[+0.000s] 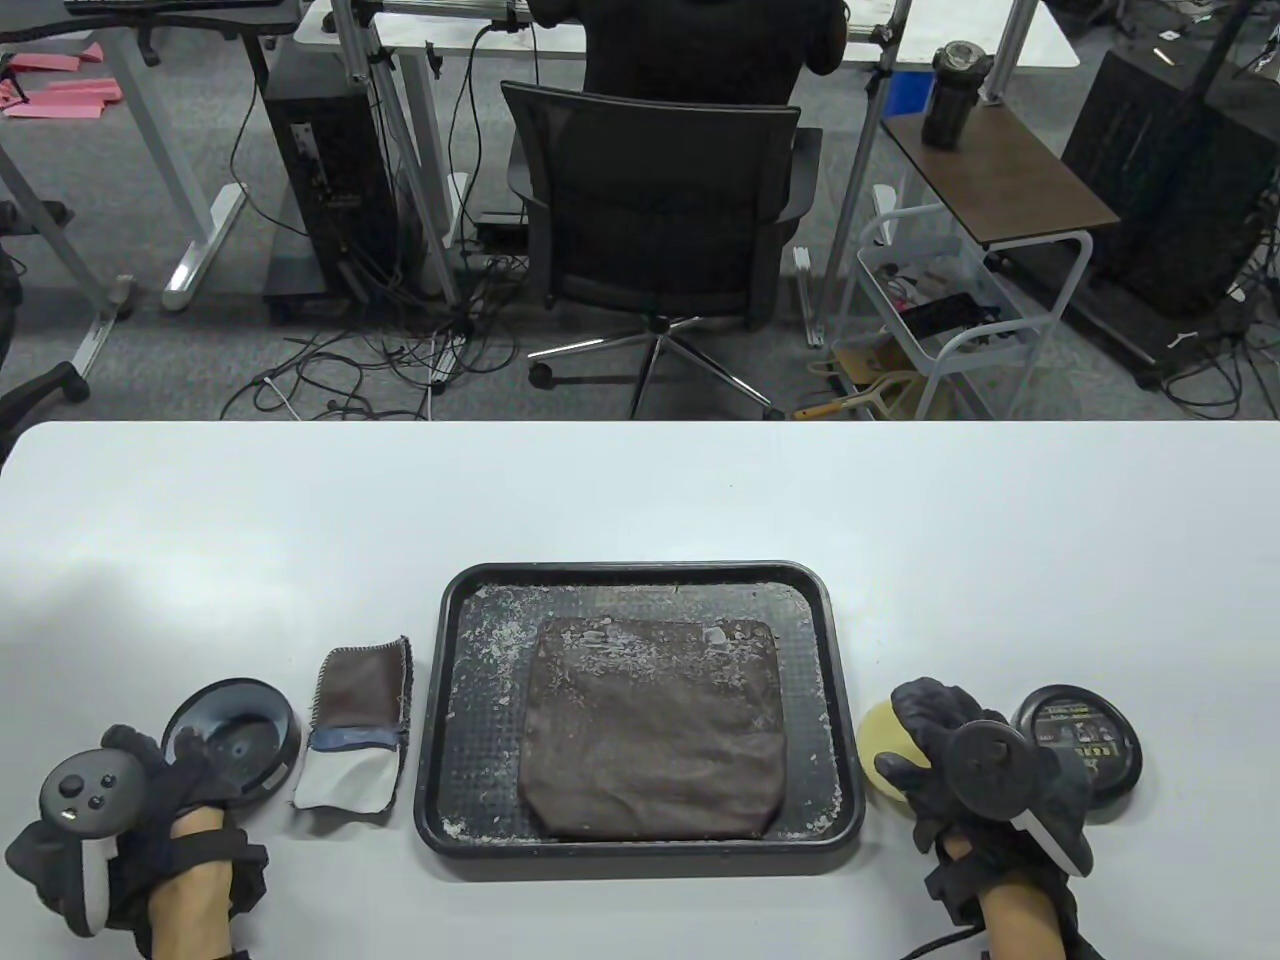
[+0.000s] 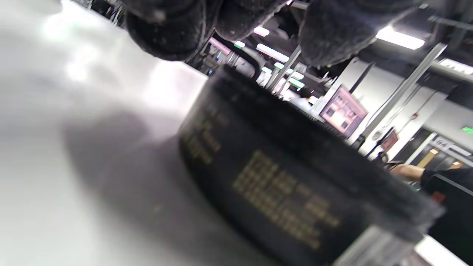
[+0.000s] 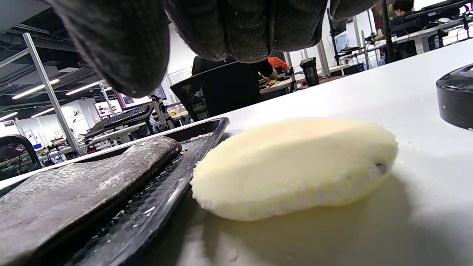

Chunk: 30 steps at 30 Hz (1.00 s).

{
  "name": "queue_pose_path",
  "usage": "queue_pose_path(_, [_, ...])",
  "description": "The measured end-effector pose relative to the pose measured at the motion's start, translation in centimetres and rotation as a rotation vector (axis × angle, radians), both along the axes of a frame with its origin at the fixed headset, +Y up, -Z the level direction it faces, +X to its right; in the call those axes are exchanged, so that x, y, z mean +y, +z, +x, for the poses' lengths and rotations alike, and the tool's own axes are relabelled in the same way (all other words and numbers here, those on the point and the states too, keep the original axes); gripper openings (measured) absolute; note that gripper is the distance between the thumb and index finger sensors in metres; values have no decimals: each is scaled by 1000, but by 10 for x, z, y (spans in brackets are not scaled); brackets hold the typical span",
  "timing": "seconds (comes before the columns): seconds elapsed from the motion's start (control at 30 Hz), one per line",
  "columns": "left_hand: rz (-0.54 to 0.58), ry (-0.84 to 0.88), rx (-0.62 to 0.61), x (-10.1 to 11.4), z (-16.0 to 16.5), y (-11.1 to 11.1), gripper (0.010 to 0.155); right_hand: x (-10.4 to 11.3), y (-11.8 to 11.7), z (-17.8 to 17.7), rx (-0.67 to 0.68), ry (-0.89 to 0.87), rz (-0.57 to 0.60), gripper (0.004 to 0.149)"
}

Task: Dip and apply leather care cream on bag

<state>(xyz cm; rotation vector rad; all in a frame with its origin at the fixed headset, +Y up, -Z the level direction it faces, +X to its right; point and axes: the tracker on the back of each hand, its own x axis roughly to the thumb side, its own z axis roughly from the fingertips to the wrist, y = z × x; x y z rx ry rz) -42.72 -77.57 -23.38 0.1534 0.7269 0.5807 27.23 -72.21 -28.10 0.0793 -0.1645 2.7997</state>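
Note:
A brown leather bag (image 1: 650,740) (image 3: 74,184) lies flat in a black tray (image 1: 640,572) (image 3: 199,129) flecked with white residue. Left of the tray stands the open dark cream jar (image 1: 245,735) (image 2: 288,177). My left hand (image 1: 195,765) reaches over its near rim, and the fingers (image 2: 166,29) hang just above it with a gap showing. Right of the tray lies a round yellow sponge (image 1: 878,740) (image 3: 295,166). My right hand (image 1: 925,735) hovers over it, its fingers (image 3: 122,44) bent loosely and clear of its top.
The jar's labelled black lid (image 1: 1085,740) (image 3: 456,96) lies right of the sponge. A folded brown, blue and white cloth (image 1: 355,735) sits between jar and tray. A person sits in an office chair (image 1: 655,190) beyond the table's far edge.

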Motion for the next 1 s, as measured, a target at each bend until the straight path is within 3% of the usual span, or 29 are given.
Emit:
queue_pose_path(0.13, [-120,83,14,-19,-6,-4,72,1,0,0,-3,3,2,65])
queue_pose_path(0.6, [-160,114,14,-25,-12,-7,62,1,0,2,-18,-10,21,61])
queue_pose_path(0.73, [-116,120,29,-24,-14,-5,61,2,0,5,-38,-29,34,58])
queue_pose_path(1.0, [100,66,71,-5,-14,3,63,3,2,24,-143,-58,100,59])
